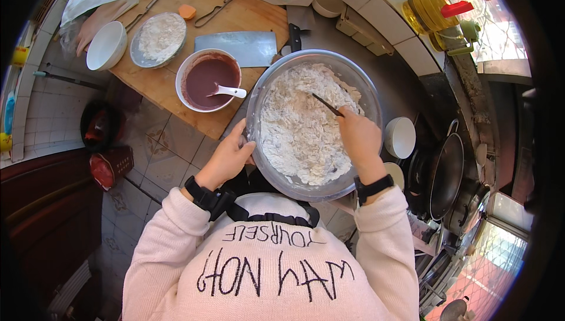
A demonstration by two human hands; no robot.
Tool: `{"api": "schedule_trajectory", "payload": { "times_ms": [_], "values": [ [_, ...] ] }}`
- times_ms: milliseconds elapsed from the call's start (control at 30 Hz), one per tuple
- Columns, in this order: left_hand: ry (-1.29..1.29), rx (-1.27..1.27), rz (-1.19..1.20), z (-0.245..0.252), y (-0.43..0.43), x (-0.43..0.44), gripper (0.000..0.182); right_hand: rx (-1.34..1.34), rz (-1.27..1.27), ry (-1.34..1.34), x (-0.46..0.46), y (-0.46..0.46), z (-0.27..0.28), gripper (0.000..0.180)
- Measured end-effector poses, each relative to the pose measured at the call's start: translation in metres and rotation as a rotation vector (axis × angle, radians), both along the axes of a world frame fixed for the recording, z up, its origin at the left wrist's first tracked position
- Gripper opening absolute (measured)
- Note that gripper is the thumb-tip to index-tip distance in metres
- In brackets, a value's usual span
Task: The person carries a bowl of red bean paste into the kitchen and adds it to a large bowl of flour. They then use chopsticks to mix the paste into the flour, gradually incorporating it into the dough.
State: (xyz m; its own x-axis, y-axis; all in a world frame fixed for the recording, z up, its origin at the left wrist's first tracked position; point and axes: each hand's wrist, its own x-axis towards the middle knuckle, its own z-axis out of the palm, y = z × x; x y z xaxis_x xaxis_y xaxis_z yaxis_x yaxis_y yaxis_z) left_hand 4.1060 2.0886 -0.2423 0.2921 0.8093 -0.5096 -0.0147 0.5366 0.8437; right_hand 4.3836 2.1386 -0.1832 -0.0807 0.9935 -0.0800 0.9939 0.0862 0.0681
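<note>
A wide metal mixing bowl (372, 83) sits before me at the counter's edge, holding shaggy, crumbly flour mixture (304, 122). My left hand (229, 153) grips the bowl's rim on its left side, thumb toward the rim and fingers partly hidden. With my right hand (359, 137) I hold dark chopsticks (326, 103), their tips in the flour. To the left of the bowl, a white bowl (178, 83) contains purplish-brown liquid (207, 80). A white spoon (231, 91) leans in that liquid.
The wooden board (150, 89) carries a cleaver (238, 47), a dish of flour (160, 38), an empty white bowl (106, 47) and an orange piece of food (187, 12). On the right are a small white bowl (400, 137), a wok (446, 175) and an oil bottle (430, 9).
</note>
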Motion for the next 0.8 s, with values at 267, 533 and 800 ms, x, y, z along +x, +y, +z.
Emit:
{"api": "schedule_trajectory", "payload": {
  "times_ms": [267, 533, 800],
  "values": [
    [-0.006, 0.014, -0.003, -0.003, 0.001, 0.000, 0.062, -0.279, 0.254, -0.054, 0.027, -0.063, 0.037, 0.010],
    [0.072, -0.016, -0.037, 0.005, 0.004, -0.001, 0.061, -0.013, -0.075, -0.023, 0.081, -0.048, 0.064, 0.013],
    [0.034, 0.000, 0.008, 0.004, 0.002, 0.002, 0.062, -0.183, -0.136, 0.129, 0.067, -0.023, 0.002, 0.018]
  ]
}}
